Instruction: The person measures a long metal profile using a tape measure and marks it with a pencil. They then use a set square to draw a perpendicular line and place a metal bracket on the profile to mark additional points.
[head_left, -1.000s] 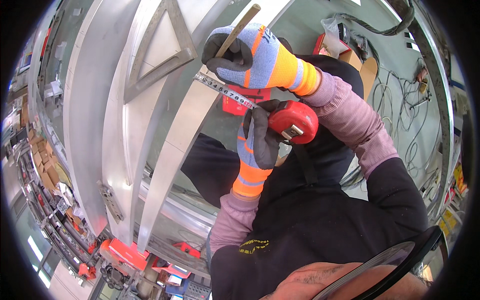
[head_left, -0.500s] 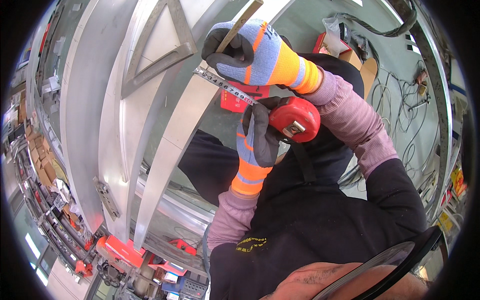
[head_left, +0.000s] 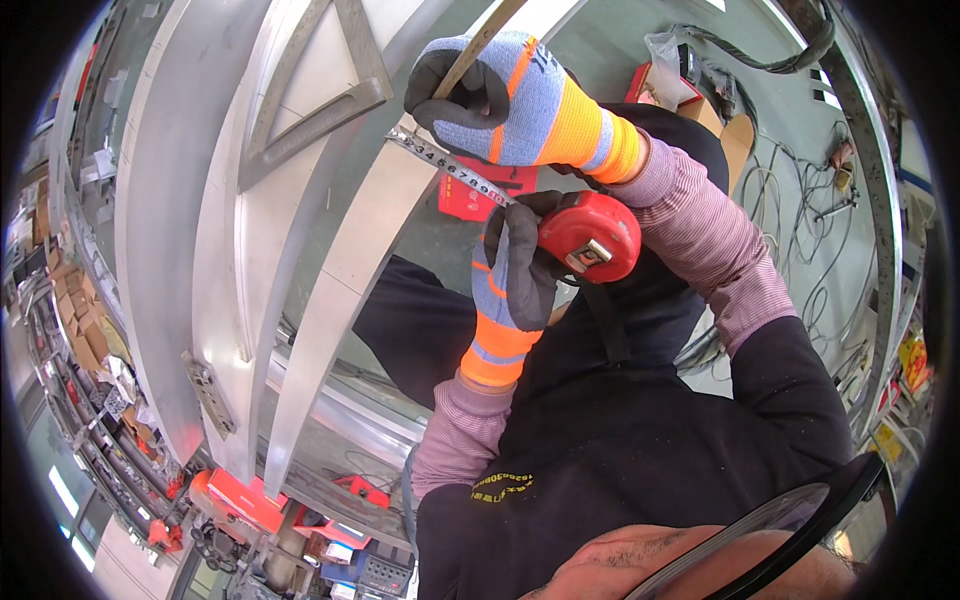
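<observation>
My left hand [head_left: 512, 270], in a grey-palmed orange and blue glove, grips a red tape measure [head_left: 592, 238]. The tape's extended blade [head_left: 450, 167] slants up and left across the upper end of a curved pale metal strip [head_left: 350, 245]. Just above the blade, my right hand [head_left: 495, 100], gloved alike, is closed around a narrow flat brownish bar [head_left: 482, 48] that slants up and right. Its lower end disappears inside the fingers. A grey metal triangle frame [head_left: 318, 122] lies left of my right hand, on wider curved metal panels [head_left: 222, 215].
A red box [head_left: 462, 195] sits on the floor below the blade. Cables [head_left: 800, 215] and an open carton [head_left: 738, 150] lie at right. A small slotted metal plate [head_left: 208, 392] rests on the panels at lower left. Tools and red cases [head_left: 240, 500] stand at the bottom left.
Both hands keep their grips and almost the same positions. The view has shifted very slightly, and the tape blade remains over the strip's end.
</observation>
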